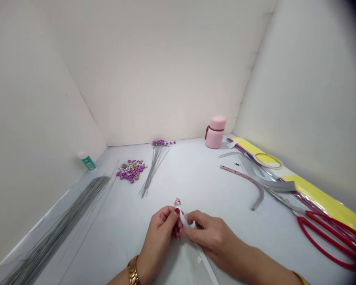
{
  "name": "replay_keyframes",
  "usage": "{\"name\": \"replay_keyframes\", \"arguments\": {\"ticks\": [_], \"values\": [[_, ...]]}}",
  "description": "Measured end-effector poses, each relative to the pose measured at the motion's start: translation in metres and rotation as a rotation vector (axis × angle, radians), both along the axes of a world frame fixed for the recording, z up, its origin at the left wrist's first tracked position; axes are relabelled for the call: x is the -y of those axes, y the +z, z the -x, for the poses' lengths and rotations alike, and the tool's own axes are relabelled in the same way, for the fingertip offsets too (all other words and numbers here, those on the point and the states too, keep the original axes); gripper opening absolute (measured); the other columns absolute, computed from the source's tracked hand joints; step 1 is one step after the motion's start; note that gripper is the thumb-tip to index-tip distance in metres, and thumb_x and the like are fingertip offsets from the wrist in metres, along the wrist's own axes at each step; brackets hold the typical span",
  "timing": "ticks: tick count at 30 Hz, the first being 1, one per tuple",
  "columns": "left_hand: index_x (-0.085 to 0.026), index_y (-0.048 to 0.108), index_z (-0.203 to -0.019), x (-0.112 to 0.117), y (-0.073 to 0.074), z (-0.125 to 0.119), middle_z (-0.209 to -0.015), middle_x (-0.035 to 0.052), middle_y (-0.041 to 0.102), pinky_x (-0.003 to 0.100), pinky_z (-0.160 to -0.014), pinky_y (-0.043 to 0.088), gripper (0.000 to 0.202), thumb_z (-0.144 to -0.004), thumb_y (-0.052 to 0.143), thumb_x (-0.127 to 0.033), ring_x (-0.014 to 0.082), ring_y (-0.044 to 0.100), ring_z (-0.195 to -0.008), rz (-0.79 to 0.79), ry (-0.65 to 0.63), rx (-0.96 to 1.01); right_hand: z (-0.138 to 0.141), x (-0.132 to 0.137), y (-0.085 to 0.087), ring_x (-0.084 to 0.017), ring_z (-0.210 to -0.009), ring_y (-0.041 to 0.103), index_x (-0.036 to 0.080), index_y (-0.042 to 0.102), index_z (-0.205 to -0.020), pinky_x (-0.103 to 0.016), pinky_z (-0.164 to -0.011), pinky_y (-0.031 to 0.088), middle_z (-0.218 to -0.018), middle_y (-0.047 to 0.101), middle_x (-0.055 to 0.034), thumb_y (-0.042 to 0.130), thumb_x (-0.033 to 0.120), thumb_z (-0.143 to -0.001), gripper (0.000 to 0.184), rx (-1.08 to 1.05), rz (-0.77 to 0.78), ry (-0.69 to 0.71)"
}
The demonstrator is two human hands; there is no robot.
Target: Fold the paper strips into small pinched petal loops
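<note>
My left hand (pixel 166 223), with a gold watch band (pixel 133 270) at the wrist, is closed in a pinch on a small piece with a red-and-white tip (pixel 177 202). A narrow white paper strip (pixel 208 269) runs from between my hands down toward the near edge. Close beside it, my right hand (pixel 209 231) has thumb and forefinger bent onto the strip where it meets the piece. The fingers hide most of the held part. A small white scrap (pixel 199 259) lies next to the strip.
Left are a bundle of thin wires (pixel 65 225), purple and silver beads (pixel 132 170) and a glue stick (pixel 88 162). Purple-tipped wires (pixel 157 162) lie behind my hands. On the right are a pink flask (pixel 215 132), curved strips (pixel 249 180), red-handled scissors (pixel 329 237) and a yellow packet (pixel 317 194).
</note>
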State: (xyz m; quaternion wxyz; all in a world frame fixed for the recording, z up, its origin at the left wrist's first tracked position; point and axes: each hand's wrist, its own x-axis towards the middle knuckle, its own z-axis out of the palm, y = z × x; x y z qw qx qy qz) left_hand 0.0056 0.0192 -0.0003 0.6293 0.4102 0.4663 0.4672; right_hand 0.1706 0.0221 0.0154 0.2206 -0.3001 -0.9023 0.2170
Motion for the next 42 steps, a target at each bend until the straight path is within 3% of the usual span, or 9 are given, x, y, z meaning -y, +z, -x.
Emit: {"name": "replay_keyframes", "arguments": {"ticks": [5,8,13,16,18,22,26,36,42], "values": [[-0.014,0.055,-0.063,-0.001,0.001,0.001,-0.054,-0.0021,0.051,0.018,-0.050,0.035,0.022,-0.080,0.053,-0.028,0.0080,0.042,-0.049,0.012,0.055,0.065,-0.003,-0.004,-0.002,-0.016,-0.074,0.053,0.025,0.059,-0.111,-0.025,-0.065,0.043,-0.096,0.057,-0.0104,0.037,0.008,-0.083,0.039,0.022,-0.078,-0.026],[-0.014,0.056,-0.061,-0.001,0.003,0.001,-0.052,-0.0024,0.051,0.018,-0.050,0.035,0.022,-0.076,0.057,-0.029,0.0082,0.042,-0.048,0.023,0.070,0.062,-0.003,-0.002,-0.002,-0.016,-0.069,0.053,0.025,0.065,-0.102,-0.026,-0.062,0.044,-0.090,0.059,-0.0099,0.040,0.012,-0.084,0.034,-0.044,-0.036,0.019],[-0.013,0.062,-0.065,-0.002,0.001,0.001,-0.054,-0.0007,0.055,0.019,-0.053,0.037,0.019,-0.073,0.061,-0.030,0.0098,0.046,-0.052,0.033,0.121,-0.035,0.000,0.000,-0.003,-0.015,-0.068,0.057,0.022,0.069,-0.090,-0.026,-0.060,0.046,-0.092,0.060,-0.0099,0.051,0.027,-0.082,0.021,-0.528,0.400,-0.160],[-0.013,0.062,-0.064,-0.002,0.000,0.000,-0.057,-0.0001,0.057,0.019,-0.052,0.037,0.019,-0.071,0.062,-0.031,0.0099,0.047,-0.052,0.035,0.130,-0.063,0.004,-0.002,-0.005,-0.011,-0.054,0.052,0.020,0.065,-0.090,-0.023,-0.051,0.042,-0.069,0.063,-0.0037,0.058,0.033,-0.078,0.019,-0.732,0.758,-0.365],[-0.013,0.062,-0.063,-0.002,0.000,0.000,-0.055,-0.0004,0.057,0.019,-0.051,0.036,0.019,-0.071,0.062,-0.030,0.0095,0.046,-0.051,0.032,0.134,-0.070,0.006,-0.003,-0.007,-0.008,-0.046,0.047,0.018,0.062,-0.082,-0.020,-0.047,0.038,-0.059,0.061,0.0000,0.061,0.036,-0.075,0.019,-0.824,0.904,-0.440],[-0.013,0.060,-0.061,-0.002,0.002,-0.001,-0.052,-0.0013,0.055,0.018,-0.051,0.036,0.018,-0.071,0.062,-0.028,0.0093,0.046,-0.050,0.019,0.139,-0.051,0.009,-0.002,-0.011,-0.006,-0.043,0.043,0.014,0.058,-0.066,-0.018,-0.043,0.033,-0.053,0.055,0.0016,0.057,0.043,-0.077,0.031,-0.735,1.008,-0.381],[-0.013,0.058,-0.060,-0.002,0.002,-0.001,-0.050,-0.0015,0.053,0.020,-0.050,0.035,0.020,-0.073,0.060,-0.027,0.0091,0.045,-0.048,0.008,0.114,-0.063,0.013,0.001,-0.015,-0.004,-0.037,0.038,0.013,0.056,-0.067,-0.016,-0.037,0.026,-0.050,0.049,0.0056,0.064,0.041,-0.069,0.029,-0.551,1.131,-0.302],[-0.013,0.060,-0.064,0.000,0.001,-0.002,-0.052,-0.0015,0.053,0.020,-0.050,0.035,0.019,-0.074,0.058,-0.029,0.0102,0.046,-0.050,-0.062,0.064,-0.204,0.015,-0.001,-0.012,-0.003,-0.033,0.039,0.014,0.052,-0.065,-0.015,-0.035,0.025,-0.049,0.054,0.0047,0.060,0.041,-0.072,0.029,-0.554,1.173,-0.380],[-0.014,0.060,-0.067,0.004,0.000,-0.004,-0.054,-0.0008,0.055,0.021,-0.051,0.036,0.019,-0.077,0.053,-0.027,0.0117,0.047,-0.052,-0.134,-0.052,-0.328,0.013,-0.004,-0.013,-0.005,-0.038,0.043,0.017,0.049,-0.087,-0.015,-0.037,0.027,-0.052,0.052,0.0077,0.066,0.034,-0.070,0.029,-0.792,1.113,-0.374]]}}
